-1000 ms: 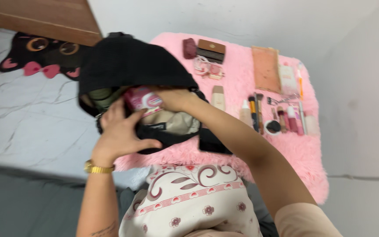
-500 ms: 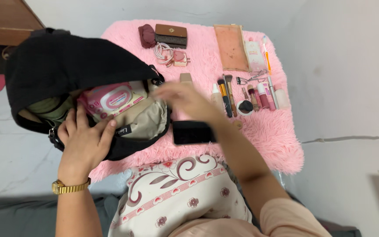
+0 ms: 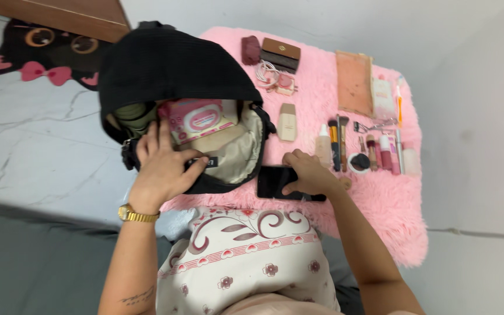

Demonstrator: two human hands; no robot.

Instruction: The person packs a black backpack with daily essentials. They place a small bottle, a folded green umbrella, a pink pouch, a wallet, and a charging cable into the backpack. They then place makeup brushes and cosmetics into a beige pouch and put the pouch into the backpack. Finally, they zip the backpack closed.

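A black bag (image 3: pixel 170 70) lies open on a pink fluffy mat (image 3: pixel 380 204), showing its beige lining. A pink pack of wipes (image 3: pixel 196 118) sits inside it beside a green item (image 3: pixel 129 115). My left hand (image 3: pixel 161 166), with a gold watch at the wrist, grips the bag's near rim and holds it open. My right hand (image 3: pixel 305 174) rests on a black phone (image 3: pixel 275 182) lying flat on the mat just right of the bag, fingers curled over it.
Cosmetics lie in rows on the mat: a beige tube (image 3: pixel 287 122), brushes (image 3: pixel 338 143), small bottles (image 3: pixel 383 153), an orange pouch (image 3: pixel 354 83), a brown box (image 3: pixel 280 55) and a charger cable (image 3: pixel 272 80). A cat-face rug (image 3: pixel 42 55) lies on the marble floor at left.
My right hand came out of the bag, swept right and down, and now rests on the black phone. My left hand keeps hold of the bag's rim.
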